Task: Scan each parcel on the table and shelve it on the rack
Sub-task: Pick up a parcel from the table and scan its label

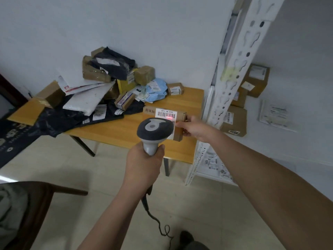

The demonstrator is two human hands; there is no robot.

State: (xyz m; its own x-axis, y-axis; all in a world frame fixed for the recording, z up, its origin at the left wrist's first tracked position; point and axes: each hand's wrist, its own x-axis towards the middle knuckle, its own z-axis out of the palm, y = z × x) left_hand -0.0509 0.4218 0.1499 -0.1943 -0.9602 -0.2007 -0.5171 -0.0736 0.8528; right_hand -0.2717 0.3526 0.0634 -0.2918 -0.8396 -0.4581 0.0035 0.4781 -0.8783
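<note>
My left hand (144,164) grips the handle of a grey barcode scanner (154,131), whose head points at a brown cardboard parcel (163,112). My right hand (193,127) holds that parcel by its right end, just above the wooden table (189,100). A red scan line glows on the parcel's white barcode label (166,113). The scanner head hides the parcel's lower left part. A white metal rack (239,69) stands to the right of the table, with several brown boxes (234,121) on its shelf.
A heap of parcels (108,78) covers the table's left and back: brown boxes, black bags, white mailers, a blue bag. The scanner cable (158,224) trails to the floor. A dark wooden chair (36,204) is at lower left. More labelled packets (214,165) lie on the rack's lower shelf.
</note>
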